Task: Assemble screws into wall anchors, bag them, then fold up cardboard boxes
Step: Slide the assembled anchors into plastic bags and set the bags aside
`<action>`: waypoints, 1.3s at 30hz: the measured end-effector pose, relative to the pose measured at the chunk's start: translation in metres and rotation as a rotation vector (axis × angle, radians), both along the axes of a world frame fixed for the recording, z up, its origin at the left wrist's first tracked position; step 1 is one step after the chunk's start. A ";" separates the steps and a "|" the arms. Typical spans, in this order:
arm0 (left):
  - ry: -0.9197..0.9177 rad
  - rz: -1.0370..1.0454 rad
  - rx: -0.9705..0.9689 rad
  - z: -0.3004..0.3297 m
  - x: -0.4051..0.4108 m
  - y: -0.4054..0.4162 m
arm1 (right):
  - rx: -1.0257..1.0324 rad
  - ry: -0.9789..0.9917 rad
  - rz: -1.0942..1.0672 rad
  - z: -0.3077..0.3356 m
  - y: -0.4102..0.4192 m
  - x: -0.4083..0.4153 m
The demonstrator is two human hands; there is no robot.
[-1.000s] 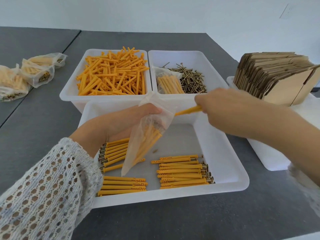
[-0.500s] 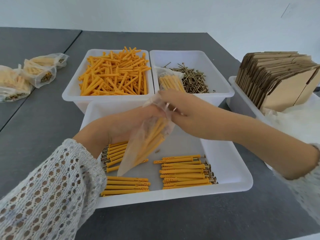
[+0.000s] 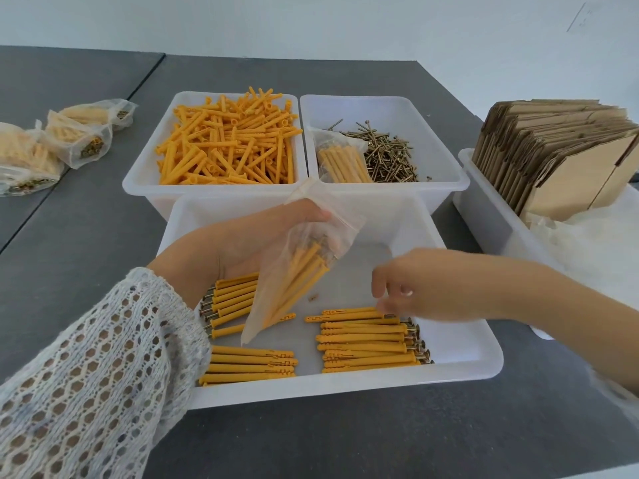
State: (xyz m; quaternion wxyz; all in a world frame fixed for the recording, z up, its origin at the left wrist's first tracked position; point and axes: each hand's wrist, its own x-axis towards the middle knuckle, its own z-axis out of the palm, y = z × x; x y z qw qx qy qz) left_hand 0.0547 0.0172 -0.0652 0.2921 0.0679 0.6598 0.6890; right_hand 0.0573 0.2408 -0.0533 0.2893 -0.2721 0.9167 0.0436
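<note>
My left hand [image 3: 242,247] grips a clear plastic bag [image 3: 311,271] by its upper part and holds it tilted over the near white tray [image 3: 345,388]; several yellow anchors with screws sit inside the bag. My right hand [image 3: 432,288] is low over the tray's right side. Its loosely curled fingertips touch the topmost piece of a row of assembled anchors [image 3: 366,344], and the thumb hangs apart. More assembled anchors lie in a left group [image 3: 231,302] and a front-left group [image 3: 249,364].
Behind the tray stand a bin of loose yellow anchors [image 3: 228,143] and a bin of screws [image 3: 387,157] holding a small filled bag [image 3: 342,160]. Flat cardboard boxes [image 3: 553,153] stand in a bin on the right. Filled bags [image 3: 79,133] lie far left.
My right hand put an anchor into the bag's mouth, then dropped down right to the row of assembled anchors. My left hand kept holding the bag.
</note>
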 end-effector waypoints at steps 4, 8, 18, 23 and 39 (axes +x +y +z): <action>-0.015 0.002 0.020 0.001 0.000 -0.002 | 0.134 0.059 0.094 -0.012 -0.010 0.015; -0.023 0.026 -0.003 0.002 0.002 -0.002 | 0.129 0.033 0.093 -0.017 -0.013 0.014; 0.029 0.024 -0.017 0.007 0.005 -0.001 | 0.170 0.137 0.212 -0.037 -0.012 0.019; 0.015 0.022 0.004 0.006 0.004 -0.001 | 0.158 0.167 0.182 -0.025 -0.009 0.020; 0.105 -0.032 -0.018 0.004 0.005 -0.004 | -0.173 0.627 -0.024 0.073 0.004 -0.018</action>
